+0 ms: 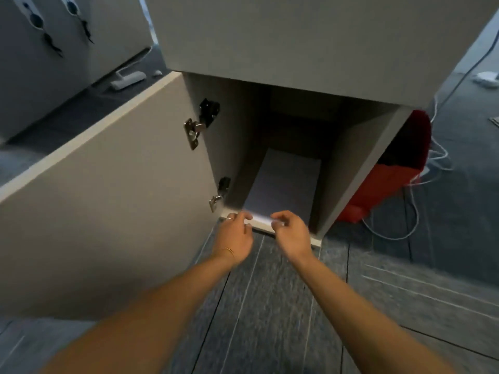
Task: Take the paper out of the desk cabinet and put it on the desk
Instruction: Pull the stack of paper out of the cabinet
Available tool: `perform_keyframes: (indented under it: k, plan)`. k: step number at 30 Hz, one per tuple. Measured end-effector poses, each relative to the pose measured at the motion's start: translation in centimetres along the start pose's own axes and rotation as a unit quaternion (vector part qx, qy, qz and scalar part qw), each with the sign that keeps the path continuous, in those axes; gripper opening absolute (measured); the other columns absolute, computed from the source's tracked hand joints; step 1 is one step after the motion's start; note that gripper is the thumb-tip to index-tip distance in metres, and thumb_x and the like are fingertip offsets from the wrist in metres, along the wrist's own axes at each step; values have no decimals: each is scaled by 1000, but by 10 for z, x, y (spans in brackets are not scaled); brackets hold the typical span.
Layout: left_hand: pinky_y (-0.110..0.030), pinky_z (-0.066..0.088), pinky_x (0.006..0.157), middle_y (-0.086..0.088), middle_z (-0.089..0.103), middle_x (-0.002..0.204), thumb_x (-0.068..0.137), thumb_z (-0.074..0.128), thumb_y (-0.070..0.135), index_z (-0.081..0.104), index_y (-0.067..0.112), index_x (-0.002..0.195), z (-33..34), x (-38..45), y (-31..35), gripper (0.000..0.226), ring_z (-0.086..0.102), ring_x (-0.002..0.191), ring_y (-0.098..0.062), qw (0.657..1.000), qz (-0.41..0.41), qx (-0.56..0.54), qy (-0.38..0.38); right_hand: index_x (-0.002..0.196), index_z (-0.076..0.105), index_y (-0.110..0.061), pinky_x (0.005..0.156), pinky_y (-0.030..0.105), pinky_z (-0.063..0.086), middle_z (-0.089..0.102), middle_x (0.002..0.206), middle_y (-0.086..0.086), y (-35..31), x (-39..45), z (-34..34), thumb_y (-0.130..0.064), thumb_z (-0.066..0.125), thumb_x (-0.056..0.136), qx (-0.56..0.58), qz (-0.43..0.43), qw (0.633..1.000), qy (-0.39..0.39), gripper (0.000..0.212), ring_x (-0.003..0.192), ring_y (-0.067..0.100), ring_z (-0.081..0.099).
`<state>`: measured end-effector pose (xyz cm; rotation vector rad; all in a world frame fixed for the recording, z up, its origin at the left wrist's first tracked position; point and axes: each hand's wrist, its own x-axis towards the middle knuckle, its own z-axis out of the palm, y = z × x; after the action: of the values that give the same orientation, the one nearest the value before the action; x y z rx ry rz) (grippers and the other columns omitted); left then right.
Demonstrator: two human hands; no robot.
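Note:
A white sheet of paper [286, 182] lies flat on the floor of the open desk cabinet [359, 163], its near edge at the cabinet's front lip. My left hand [234, 236] and my right hand [293, 234] are both at that near edge, fingers curled and pinching toward it. Whether the fingers grip the paper or only touch it is blurred. The grey desk top [297, 36] runs above the cabinet opening.
The cabinet door [108, 206] stands swung open to the left on two metal hinges [198, 125]. A red bag [388, 179] and white cables [421, 206] lie on the carpet right of the cabinet. Another grey unit [54, 63] stands at far left.

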<state>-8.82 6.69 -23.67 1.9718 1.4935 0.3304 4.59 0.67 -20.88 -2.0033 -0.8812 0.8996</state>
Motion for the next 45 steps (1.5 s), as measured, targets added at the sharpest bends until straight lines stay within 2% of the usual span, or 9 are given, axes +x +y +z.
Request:
perform_keyframes:
  k: [6, 11, 24, 27, 30, 34, 36, 39, 45]
  plan:
    - [-45, 42, 108, -16, 47, 143, 96, 44, 32, 46, 20, 140, 24, 79, -28, 46, 51, 128, -36, 996, -57, 14, -62, 148, 49, -21, 111, 48, 46, 50, 146, 14, 57, 69, -9, -31, 64, 88, -25, 162, 985, -46, 63, 128, 37, 54]
    - [-44, 35, 114, -17, 46, 150, 95, 40, 45, 40, 19, 148, 44, 108, -42, 59, 41, 138, -38, 990, -101, 47, -83, 154, 42, -18, 116, 42, 42, 52, 151, 8, 69, 82, -6, -24, 67, 90, -10, 182, 980, -80, 69, 137, 34, 50]
    - [-44, 51, 100, -19, 63, 131, 76, 51, 33, 63, 2, 125, 42, 127, -24, 59, 61, 118, -40, 964, -240, -82, -77, 155, 41, -26, 87, 33, 54, 54, 146, 9, 83, 64, -5, -17, 63, 91, -78, 117, 987, -75, 68, 110, 23, 61]
    - [-45, 57, 92, -19, 59, 136, 87, 50, 14, 55, -3, 130, 45, 123, -18, 47, 66, 108, -41, 956, -242, -161, -51, 153, 42, -23, 64, 26, 50, 58, 132, 10, 81, 55, -5, -10, 63, 94, -55, 112, 990, -73, 64, 78, 11, 58]
    - [-40, 59, 86, -14, 42, 151, 93, 42, 0, 39, 2, 147, 45, 111, -17, 53, 64, 99, -37, 940, -260, -218, -42, 156, 39, -19, 69, 38, 57, 62, 128, 13, 82, 45, -4, -4, 60, 97, -12, 116, 992, -56, 64, 80, 21, 66]
    - [-30, 59, 48, -20, 64, 123, 84, 39, -2, 51, 5, 133, 36, 83, -33, 51, 69, 68, -30, 945, -252, -203, -52, 152, 42, -15, 58, 32, 51, 62, 139, 16, 90, 28, -4, 0, 50, 101, 136, 160, 977, 25, 54, 74, 18, 61]
    - [-18, 42, 32, -26, 69, 109, 89, 32, -6, 54, 1, 128, 27, 58, -38, 46, 61, 47, -22, 947, -251, -191, -58, 153, 41, -15, 71, 39, 59, 66, 131, 23, 99, 23, -1, 1, 49, 99, 197, 205, 958, 38, 56, 91, 29, 68]
    - [-18, 36, 30, -18, 67, 79, 89, 27, -7, 55, 1, 125, 8, 15, -42, 46, 54, 34, -14, 942, -261, -198, -70, 132, 51, -20, 96, 53, 58, 70, 124, 20, 103, 20, -1, 0, 54, 98, 255, 256, 932, 23, 39, 113, 40, 70]
    - [-31, 48, 53, -12, 65, 81, 93, 30, -6, 56, 16, 103, -33, -46, -47, 35, 56, 57, -21, 932, -244, -242, -111, 136, 53, -12, 64, 35, 59, 73, 119, 16, 94, 19, -2, -2, 56, 97, 332, 268, 905, -5, 41, 84, 29, 71]
